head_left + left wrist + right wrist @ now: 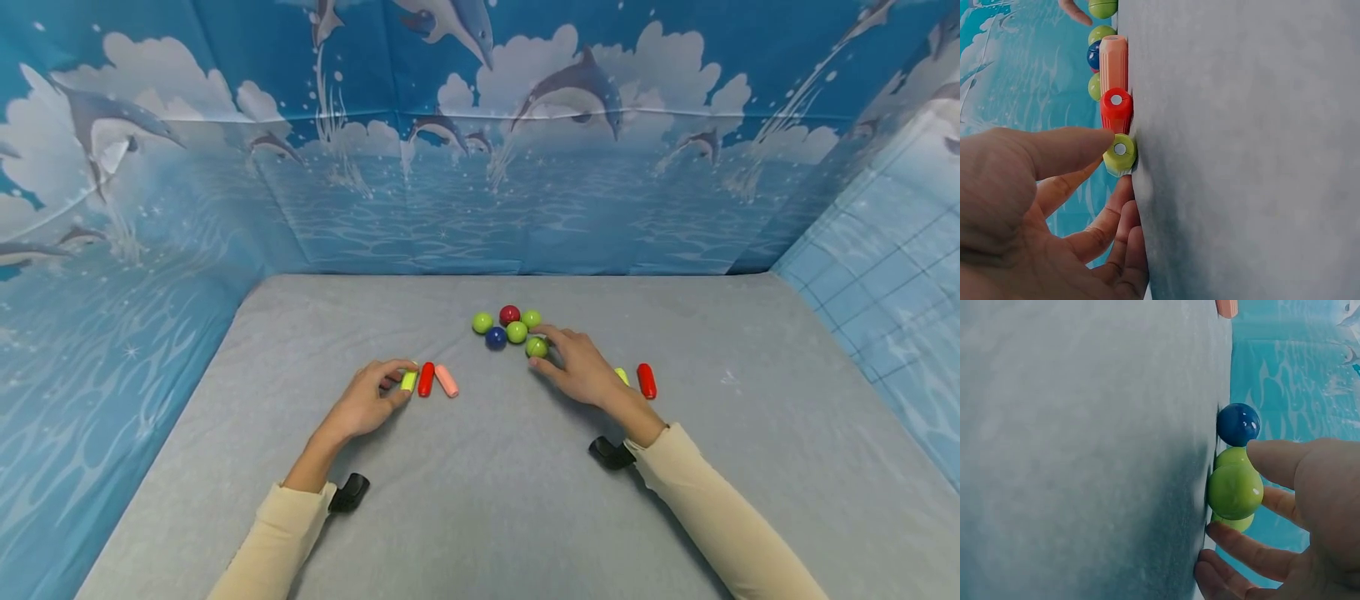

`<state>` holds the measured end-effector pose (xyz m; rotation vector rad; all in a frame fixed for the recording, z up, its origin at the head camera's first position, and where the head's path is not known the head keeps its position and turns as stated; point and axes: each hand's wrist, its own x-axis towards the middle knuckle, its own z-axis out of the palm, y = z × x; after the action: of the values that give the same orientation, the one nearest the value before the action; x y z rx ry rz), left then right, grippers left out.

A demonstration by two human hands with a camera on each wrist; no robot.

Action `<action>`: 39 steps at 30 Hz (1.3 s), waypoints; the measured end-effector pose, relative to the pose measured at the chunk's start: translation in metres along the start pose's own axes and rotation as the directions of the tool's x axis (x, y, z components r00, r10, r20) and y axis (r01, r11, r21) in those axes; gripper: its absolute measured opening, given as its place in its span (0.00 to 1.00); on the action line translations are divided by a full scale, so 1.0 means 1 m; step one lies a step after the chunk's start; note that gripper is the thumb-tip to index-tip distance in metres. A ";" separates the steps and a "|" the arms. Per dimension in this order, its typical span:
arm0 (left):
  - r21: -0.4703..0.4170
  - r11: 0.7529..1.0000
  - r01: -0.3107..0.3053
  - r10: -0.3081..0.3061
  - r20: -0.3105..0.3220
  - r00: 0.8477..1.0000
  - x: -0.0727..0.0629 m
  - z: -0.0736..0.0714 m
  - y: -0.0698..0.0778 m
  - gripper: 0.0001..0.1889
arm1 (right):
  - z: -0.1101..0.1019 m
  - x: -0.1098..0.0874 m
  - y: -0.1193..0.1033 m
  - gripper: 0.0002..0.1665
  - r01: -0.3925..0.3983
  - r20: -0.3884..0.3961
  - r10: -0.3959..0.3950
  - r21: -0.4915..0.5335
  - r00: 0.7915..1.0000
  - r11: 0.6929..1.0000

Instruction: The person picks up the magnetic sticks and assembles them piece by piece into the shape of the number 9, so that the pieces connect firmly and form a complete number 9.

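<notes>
Fabric [420, 217] printed with dolphins backs a matte grey cloth [480, 500]. The right hand [577, 367] reaches forward, thumb and forefinger parted around the nearest glossy green ball [536, 348]; whether they grip it, I cannot tell. Near that lies a blue ball [496, 337]. The left hand [366, 402] pinches a yellow-green stick [408, 381] between thumb and forefinger, just beside a red stick [426, 380] on the cloth, with a ribbed peach stick [447, 381] beyond.
</notes>
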<state>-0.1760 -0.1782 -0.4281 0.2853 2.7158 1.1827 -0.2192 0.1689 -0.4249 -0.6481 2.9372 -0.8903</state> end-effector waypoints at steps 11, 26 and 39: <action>-0.003 1.000 -0.010 0.010 -0.003 1.000 0.002 -0.001 0.001 0.18 | 0.001 0.006 0.001 0.25 0.034 0.001 -0.034 -0.037 0.999 0.999; -0.011 1.000 -0.011 0.011 -0.005 1.000 0.001 -0.001 0.000 0.18 | -0.004 0.000 0.000 0.19 0.047 0.003 -0.047 0.008 0.999 0.999; 0.018 0.999 -0.035 0.036 -0.022 0.999 0.000 0.000 0.001 0.15 | -0.021 -0.023 -0.006 0.19 0.136 0.130 -0.139 0.031 0.982 0.990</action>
<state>-0.1756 -0.1776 -0.4268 0.3262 2.7523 1.1784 -0.1989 0.1844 -0.4064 -0.8821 2.7905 -0.8527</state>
